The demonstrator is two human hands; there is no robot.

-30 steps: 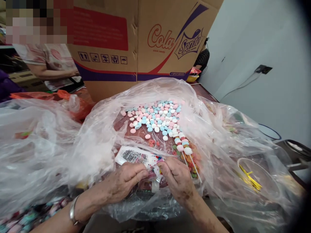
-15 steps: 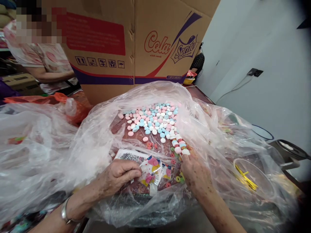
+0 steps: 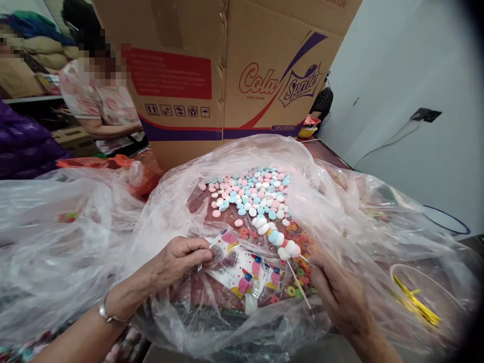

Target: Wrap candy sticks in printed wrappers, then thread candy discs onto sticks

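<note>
My left hand (image 3: pixel 177 259) pinches the edge of a small printed candy packet (image 3: pixel 242 269) that lies inside a big clear plastic bag (image 3: pixel 333 212). My right hand (image 3: pixel 340 290) is closed on thin white sticks threaded with candies, a candy skewer (image 3: pixel 280 239) slanting up to the left. Beyond it lies a heap of pink, blue and white candy discs (image 3: pixel 253 191), with small coloured ring candies (image 3: pixel 297 275) strewn near the skewer.
A large Cola Sprite cardboard box (image 3: pixel 227 75) stands right behind the bag. More clear plastic (image 3: pixel 64 227) billows at left, with orange plastic (image 3: pixel 109 164) behind. A clear tub of gold twist ties (image 3: pixel 418 302) sits at right. Another person in a floral shirt (image 3: pixel 102 108) is at back left.
My right hand left the packet, moved right and took hold of the candy skewer. My left hand kept its pinch on the packet, which now lies flatter. The view shifted slightly.
</note>
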